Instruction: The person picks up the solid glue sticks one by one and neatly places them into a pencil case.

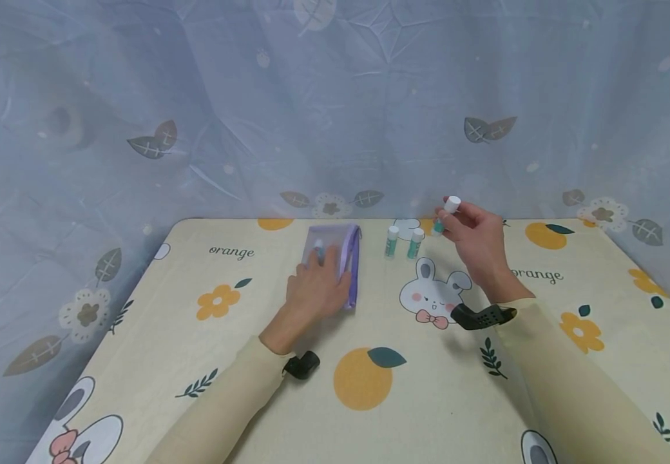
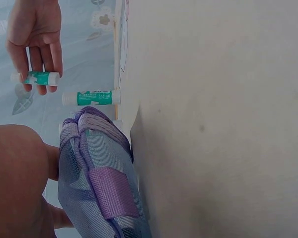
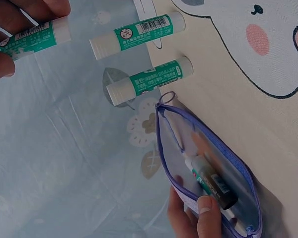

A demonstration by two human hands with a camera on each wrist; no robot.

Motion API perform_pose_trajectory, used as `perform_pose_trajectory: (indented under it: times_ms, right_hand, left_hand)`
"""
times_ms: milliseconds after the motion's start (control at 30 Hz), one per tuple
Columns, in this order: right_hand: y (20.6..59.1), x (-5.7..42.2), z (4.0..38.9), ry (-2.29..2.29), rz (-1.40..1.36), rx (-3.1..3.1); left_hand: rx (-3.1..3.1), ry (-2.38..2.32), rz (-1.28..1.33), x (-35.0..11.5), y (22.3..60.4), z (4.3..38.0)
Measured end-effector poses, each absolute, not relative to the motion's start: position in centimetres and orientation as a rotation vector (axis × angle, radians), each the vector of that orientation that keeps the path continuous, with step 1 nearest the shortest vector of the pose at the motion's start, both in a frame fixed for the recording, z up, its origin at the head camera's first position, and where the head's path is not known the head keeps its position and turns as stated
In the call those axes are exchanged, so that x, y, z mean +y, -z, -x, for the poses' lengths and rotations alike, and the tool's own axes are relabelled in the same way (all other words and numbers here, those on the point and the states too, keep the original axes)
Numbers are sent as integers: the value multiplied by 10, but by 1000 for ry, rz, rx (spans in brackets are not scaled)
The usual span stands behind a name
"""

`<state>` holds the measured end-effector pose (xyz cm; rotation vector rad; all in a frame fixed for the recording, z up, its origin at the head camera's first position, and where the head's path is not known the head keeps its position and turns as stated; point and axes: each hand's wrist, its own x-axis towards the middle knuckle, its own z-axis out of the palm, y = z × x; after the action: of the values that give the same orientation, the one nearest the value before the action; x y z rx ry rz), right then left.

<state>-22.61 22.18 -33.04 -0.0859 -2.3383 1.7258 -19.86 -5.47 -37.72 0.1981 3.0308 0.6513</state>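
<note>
My left hand (image 1: 315,287) grips a translucent mesh pouch (image 1: 355,267) with a purple zipper edge. In the right wrist view, its thumb lies at the rim of the unzipped mouth, the other fingers outside. Inside the pouch lies a glue stick (image 3: 212,181) with a green label. Between thumb and fingers, my right hand (image 1: 478,243) holds another glue stick (image 3: 37,37) off the table, white cap up. Two more glue sticks, one on the left (image 1: 391,243) and one on the right (image 1: 415,244), stand upright on the table between the hands.
A cream cloth (image 1: 254,412) printed with oranges, flowers and rabbits covers the table. Behind it hangs a blue-grey curtain (image 1: 323,96) along the table's far edge. Dark wrist devices, one on the left wrist (image 1: 302,365) and one on the right (image 1: 482,316), are strapped over cream sleeves.
</note>
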Motion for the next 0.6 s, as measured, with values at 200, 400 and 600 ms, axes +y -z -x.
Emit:
perform_pose_trajectory:
  times_ms: [200, 400, 600]
  right_hand:
    - [329, 218, 226, -1724, 73, -2343]
    - [327, 211, 225, -1703, 47, -2344]
    - [326, 204, 225, -1748, 15, -2315]
  left_hand:
    - [3025, -653, -190, -55, 377, 198]
    - [3025, -657, -186, -54, 377, 198]
    - [3029, -659, -185, -54, 378, 199]
